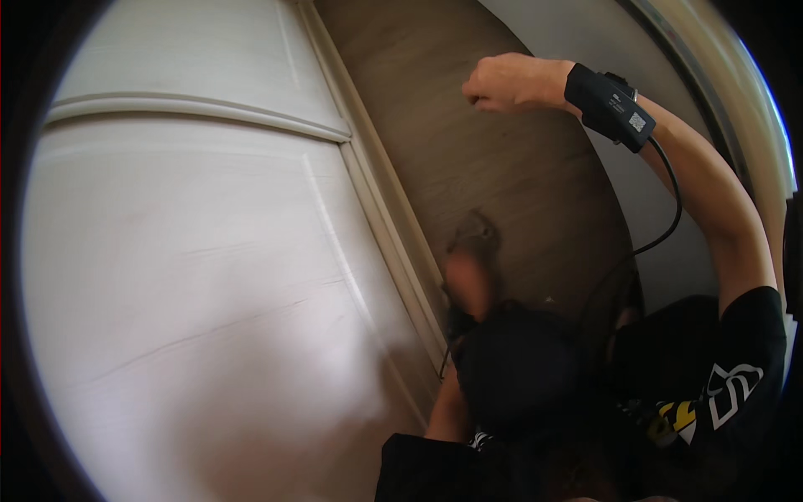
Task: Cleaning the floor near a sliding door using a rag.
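Note:
My right hand [511,83] is held out at the upper right above the brown wood-look floor [502,157]. Its fingers are curled in, and nothing shows in them. A black wrist-worn device [611,106] with a cable sits on that wrist. My left hand [467,281] is low in the middle, beside the frame of a white panelled surface [188,251], and blurred by motion. Just beyond its fingers is a blurred grey-brown object [478,233]; whether the hand grips it I cannot tell. A dark strap [461,323] circles the left wrist.
A raised moulding [201,108] crosses the white panels, and a cream frame strip [389,194] borders the floor. The black cable [674,194] loops from my right wrist towards my body. A grey surface [583,56] curves along the floor's right side.

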`<state>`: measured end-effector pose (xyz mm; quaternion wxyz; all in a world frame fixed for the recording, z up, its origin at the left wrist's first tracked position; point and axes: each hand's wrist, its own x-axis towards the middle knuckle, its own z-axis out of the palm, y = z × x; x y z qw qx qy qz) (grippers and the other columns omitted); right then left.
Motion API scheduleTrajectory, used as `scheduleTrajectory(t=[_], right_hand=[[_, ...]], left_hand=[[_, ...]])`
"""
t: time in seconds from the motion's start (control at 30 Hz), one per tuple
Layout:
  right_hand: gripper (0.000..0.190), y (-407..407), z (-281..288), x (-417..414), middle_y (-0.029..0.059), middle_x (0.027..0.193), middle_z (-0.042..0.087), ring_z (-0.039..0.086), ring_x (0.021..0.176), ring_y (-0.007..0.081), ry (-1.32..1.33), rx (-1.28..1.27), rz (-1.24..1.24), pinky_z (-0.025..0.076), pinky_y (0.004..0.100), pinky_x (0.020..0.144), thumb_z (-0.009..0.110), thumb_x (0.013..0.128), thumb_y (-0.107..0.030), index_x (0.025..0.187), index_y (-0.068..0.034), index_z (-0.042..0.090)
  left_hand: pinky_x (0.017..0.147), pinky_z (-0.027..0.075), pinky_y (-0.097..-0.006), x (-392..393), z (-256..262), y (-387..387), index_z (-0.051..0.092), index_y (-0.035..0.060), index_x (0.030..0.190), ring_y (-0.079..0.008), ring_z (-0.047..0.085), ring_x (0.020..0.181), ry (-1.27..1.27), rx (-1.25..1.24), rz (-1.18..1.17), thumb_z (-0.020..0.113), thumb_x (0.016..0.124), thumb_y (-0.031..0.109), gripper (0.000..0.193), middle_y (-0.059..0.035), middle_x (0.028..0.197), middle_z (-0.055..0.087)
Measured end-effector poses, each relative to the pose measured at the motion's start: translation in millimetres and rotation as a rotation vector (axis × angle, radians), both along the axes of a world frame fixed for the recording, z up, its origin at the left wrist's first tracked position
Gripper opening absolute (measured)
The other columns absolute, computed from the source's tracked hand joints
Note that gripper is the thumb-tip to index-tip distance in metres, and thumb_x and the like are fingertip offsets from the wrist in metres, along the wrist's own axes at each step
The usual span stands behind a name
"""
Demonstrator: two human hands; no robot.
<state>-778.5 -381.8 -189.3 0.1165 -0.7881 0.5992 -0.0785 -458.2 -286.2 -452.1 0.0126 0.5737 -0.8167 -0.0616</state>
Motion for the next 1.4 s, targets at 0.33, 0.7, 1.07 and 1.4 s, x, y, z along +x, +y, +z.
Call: scheduleTrajectory(t=[0.33, 0.7, 1.07, 1.4], right_hand=[[0.020, -31, -51, 52, 0.0140, 0.091, 0.065, 0.062, 0.090, 0.0320, 0.065, 0.204, 0.315, 0.051, 0.0412, 0.077, 0.056, 0.081, -0.017, 0.091, -0.003, 0.065], [0.048, -8, -284, 128, 0.0080, 0.144, 0.040, 0.036, 0.134, 0.0244, -0.267, -0.096, 0.431, 0.031, 0.0406, 0.111, 0.055, 0.083, -0.020, 0.130, -0.009, 0.048], [0.042, -6, -278, 115, 0.0052, 0.143, 0.042, 0.037, 0.134, 0.0223, -0.325, -0.160, 0.450, 0.030, 0.0397, 0.111, 0.048, 0.086, -0.015, 0.128, -0.011, 0.050], [0.034, -8, -272, 126, 0.0035, 0.124, 0.053, 0.050, 0.117, 0.0234, -0.246, -0.255, 0.341, 0.041, 0.0385, 0.098, 0.053, 0.082, -0.015, 0.115, -0.015, 0.059]], left_hand=[[0.108, 0.025, -0.0532, -14, 26, -50, 0.042, 0.0023, 0.135, -0.0390, 0.028, 0.134, 0.213, -0.117, -0.092, 0.066, 0.077, 0.026, 0.067, -0.0207, 0.142, 0.034], [0.111, 0.022, -0.0529, -12, 0, -50, 0.033, -0.0034, 0.139, -0.0411, 0.025, 0.136, 0.313, -0.048, -0.078, 0.062, 0.075, 0.020, 0.073, -0.0249, 0.144, 0.029], [0.109, 0.021, -0.0575, -13, 7, -44, 0.029, -0.0058, 0.138, -0.0452, 0.021, 0.136, 0.269, -0.013, -0.145, 0.064, 0.072, 0.025, 0.081, -0.0275, 0.144, 0.025], [0.109, 0.020, -0.0562, -14, 14, -48, 0.034, -0.0055, 0.136, -0.0445, 0.024, 0.134, 0.245, -0.037, -0.137, 0.061, 0.073, 0.026, 0.075, -0.0269, 0.143, 0.027]])
